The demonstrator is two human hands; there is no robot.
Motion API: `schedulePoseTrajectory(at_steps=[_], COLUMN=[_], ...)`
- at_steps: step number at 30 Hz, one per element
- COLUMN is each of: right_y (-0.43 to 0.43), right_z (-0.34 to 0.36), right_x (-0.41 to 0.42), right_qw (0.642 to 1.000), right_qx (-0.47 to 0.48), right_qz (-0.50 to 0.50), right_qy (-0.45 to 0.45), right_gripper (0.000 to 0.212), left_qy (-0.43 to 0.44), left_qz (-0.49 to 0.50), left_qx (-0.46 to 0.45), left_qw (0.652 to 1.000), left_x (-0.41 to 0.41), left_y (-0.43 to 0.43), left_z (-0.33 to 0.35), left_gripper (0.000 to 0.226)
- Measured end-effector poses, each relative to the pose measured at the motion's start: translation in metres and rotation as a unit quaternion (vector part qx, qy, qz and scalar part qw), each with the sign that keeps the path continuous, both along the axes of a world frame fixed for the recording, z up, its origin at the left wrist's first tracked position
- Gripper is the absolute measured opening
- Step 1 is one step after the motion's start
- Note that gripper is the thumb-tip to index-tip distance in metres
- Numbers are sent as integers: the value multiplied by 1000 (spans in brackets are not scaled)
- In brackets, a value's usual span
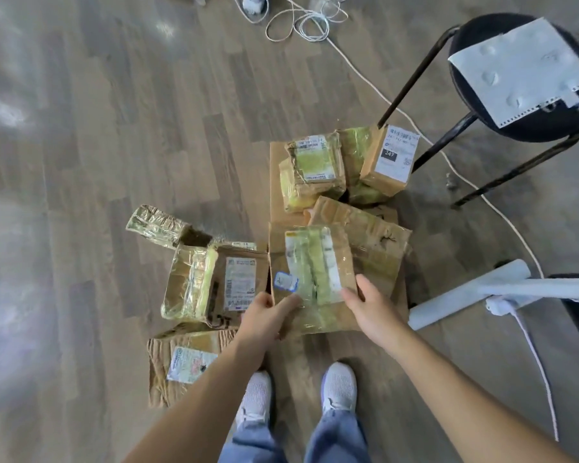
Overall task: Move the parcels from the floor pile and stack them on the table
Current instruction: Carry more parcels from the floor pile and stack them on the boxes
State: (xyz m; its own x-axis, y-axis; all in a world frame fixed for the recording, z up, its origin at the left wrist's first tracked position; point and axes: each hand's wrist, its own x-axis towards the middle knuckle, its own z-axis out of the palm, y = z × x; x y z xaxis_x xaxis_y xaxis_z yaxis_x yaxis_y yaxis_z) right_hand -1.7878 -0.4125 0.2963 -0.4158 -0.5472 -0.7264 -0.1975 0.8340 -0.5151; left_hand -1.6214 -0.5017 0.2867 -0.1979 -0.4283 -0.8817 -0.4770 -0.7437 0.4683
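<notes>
While the person stands over the pile on the grey wood-plank floor point(114, 145), both hands are on one flat brown cardboard parcel with a yellowed, taped-over label point(315, 269). It lies at the near middle of the pile, just ahead of the white shoes point(340, 385).

The left hand point(264, 317) holds the parcel's near left corner, thumb point(290, 302) laid across the top face and the other fingers curled out of sight round the edge. The right hand point(373, 309) pinches the right edge near the same end, thumb against the side and fingers point(347, 294) on the label face.

The parcel's long axis runs straight away from the person. Both grips therefore sit at the near short end, one on each side, and neither hand is nearer than the other.

The far end overlaps a crumpled brown cardboard parcel point(371, 235) behind it; whether the near end is off the floor I cannot tell. A tape-wrapped brown box with a white label point(211, 282) touches it on the left. The surface meant for stacking is not in view.

As I judge it, the lift must bring the far end up clear of its neighbours. With all the grip at one end, the parcel may droop or slip.
</notes>
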Motion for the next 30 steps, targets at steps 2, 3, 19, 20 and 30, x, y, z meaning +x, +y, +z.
schedulePoseTrajectory(at_steps=[2,3,19,20,30], right_y=[-8,-13,23,24,41], right_z=[-3,-6,-94,-96,-108], right_x=[7,9,-33,-34,-50], right_qw=[999,999,971,969,977], right_qx=[-15,-13,100,98,118], right_qz=[29,43,-55,-73,-153], right_qy=[-6,-10,212,216,91], right_gripper=[28,30,49,54,61], left_qy=[7,11,-241,-249,-284], left_qz=[30,48,-113,-131,-173], left_qx=[26,26,-154,-163,-379], left_qw=[999,998,952,946,864], left_x=[16,23,65,63,27], left_y=[-6,-10,-48,-48,-52], left_z=[3,2,-100,-101,-78], left_gripper=[46,54,21,21,39])
